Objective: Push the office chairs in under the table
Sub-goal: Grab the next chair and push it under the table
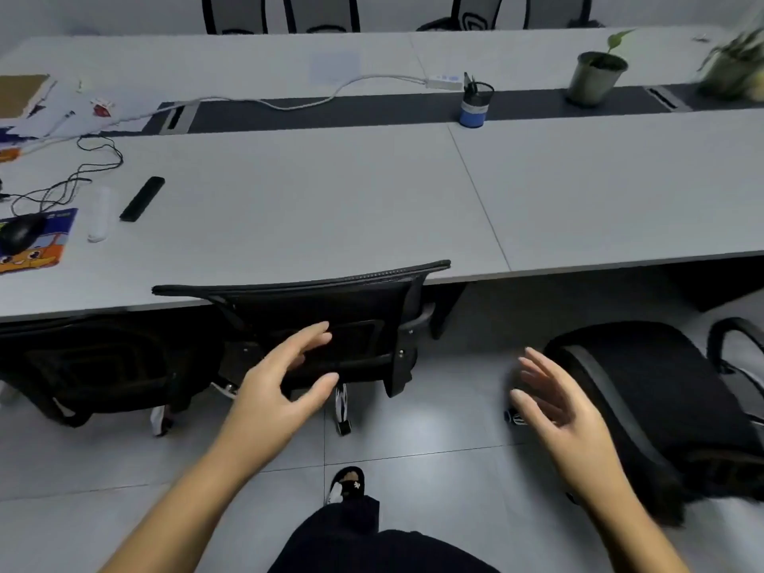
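Observation:
A black mesh office chair (364,295) stands straight ahead, its seat tucked under the grey table (310,217) and its back against the table's near edge. My left hand (285,386) hovers open just behind that chair's back, fingers spread, not gripping it. A second black chair (645,386) stands out on the floor at the right, away from the table and turned sideways. My right hand (554,403) is open beside its left edge, holding nothing. A third chair (95,366) sits under the table at the left.
On the table lie a mouse on a colourful pad (33,241), a black remote (142,198), cables, a power strip (444,81), a blue pen cup (473,103) and two potted plants (595,76). More chairs stand along the far side. My foot (347,483) is on the tiled floor.

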The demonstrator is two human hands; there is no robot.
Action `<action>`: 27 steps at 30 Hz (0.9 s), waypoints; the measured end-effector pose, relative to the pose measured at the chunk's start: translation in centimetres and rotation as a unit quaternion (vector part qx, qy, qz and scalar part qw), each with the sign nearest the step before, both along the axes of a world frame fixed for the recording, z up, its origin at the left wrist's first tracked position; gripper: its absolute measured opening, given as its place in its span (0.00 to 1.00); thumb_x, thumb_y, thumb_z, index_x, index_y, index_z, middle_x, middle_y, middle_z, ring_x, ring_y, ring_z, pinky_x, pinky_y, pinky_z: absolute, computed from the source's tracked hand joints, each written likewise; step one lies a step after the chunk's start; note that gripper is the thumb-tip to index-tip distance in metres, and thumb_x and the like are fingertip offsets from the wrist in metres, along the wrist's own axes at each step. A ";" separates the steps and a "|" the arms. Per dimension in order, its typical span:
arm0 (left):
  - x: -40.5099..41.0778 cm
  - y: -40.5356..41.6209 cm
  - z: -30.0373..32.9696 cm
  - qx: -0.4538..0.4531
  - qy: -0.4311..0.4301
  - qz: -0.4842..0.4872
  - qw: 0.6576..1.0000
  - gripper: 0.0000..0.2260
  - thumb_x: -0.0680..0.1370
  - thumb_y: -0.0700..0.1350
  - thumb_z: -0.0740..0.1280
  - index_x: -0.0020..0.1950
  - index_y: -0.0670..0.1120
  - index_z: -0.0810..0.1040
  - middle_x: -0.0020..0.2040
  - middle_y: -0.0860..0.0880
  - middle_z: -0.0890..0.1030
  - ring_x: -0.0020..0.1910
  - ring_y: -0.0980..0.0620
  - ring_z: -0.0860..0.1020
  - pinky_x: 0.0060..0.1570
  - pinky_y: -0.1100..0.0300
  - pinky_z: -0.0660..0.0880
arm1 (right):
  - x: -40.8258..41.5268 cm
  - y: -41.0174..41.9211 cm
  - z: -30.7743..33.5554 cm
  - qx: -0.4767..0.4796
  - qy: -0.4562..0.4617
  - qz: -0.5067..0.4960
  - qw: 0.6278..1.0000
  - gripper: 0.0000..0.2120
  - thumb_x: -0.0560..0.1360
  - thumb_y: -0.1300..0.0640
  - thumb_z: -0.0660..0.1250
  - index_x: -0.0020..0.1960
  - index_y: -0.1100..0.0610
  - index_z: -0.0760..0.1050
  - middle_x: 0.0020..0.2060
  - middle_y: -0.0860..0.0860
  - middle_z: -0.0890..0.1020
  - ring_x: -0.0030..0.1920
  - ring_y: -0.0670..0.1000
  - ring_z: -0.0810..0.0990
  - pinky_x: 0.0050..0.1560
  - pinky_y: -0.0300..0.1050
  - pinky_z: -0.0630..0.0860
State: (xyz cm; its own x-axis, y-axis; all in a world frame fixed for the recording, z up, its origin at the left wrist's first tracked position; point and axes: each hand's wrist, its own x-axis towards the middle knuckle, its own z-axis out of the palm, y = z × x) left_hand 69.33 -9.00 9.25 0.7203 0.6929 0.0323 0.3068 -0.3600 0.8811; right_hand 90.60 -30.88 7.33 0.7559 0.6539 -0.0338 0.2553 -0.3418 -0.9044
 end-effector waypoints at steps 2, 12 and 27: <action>0.2 -3.7 -1.1 -0.068 -0.038 0.000 0.997 0.21 0.67 0.56 0.66 0.60 0.66 0.71 0.58 0.64 0.78 0.60 0.63 0.74 0.59 0.71 0.70 | -1.9 -2.6 -0.1 0.033 0.063 -0.041 0.997 0.23 0.70 0.54 0.67 0.65 0.49 0.70 0.59 0.45 0.78 0.57 0.40 0.76 0.52 0.27 0.73; 2.6 -12.2 -3.5 -0.141 -0.004 -0.134 0.981 0.19 0.66 0.56 0.66 0.56 0.66 0.74 0.55 0.63 0.80 0.56 0.61 0.78 0.55 0.72 0.73 | -7.7 -11.9 -1.3 0.040 0.132 -0.202 0.970 0.21 0.72 0.62 0.68 0.59 0.42 0.72 0.54 0.32 0.78 0.55 0.37 0.77 0.52 0.35 0.74; 12.1 -15.2 -3.2 -0.108 0.036 -0.391 0.913 0.17 0.66 0.57 0.65 0.55 0.69 0.74 0.55 0.65 0.80 0.56 0.61 0.78 0.54 0.74 0.72 | -11.7 -17.4 -1.0 0.050 0.093 -0.459 0.882 0.21 0.72 0.59 0.69 0.60 0.41 0.72 0.54 0.39 0.79 0.58 0.38 0.75 0.58 0.36 0.72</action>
State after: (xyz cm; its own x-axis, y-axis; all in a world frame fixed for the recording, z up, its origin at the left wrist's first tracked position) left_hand 81.45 -24.22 6.07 0.9926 -0.0502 -0.1109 0.0898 -0.3138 0.9452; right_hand 78.92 -48.28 6.29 0.9556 -0.2245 -0.1907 -0.2443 -0.2427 -0.9388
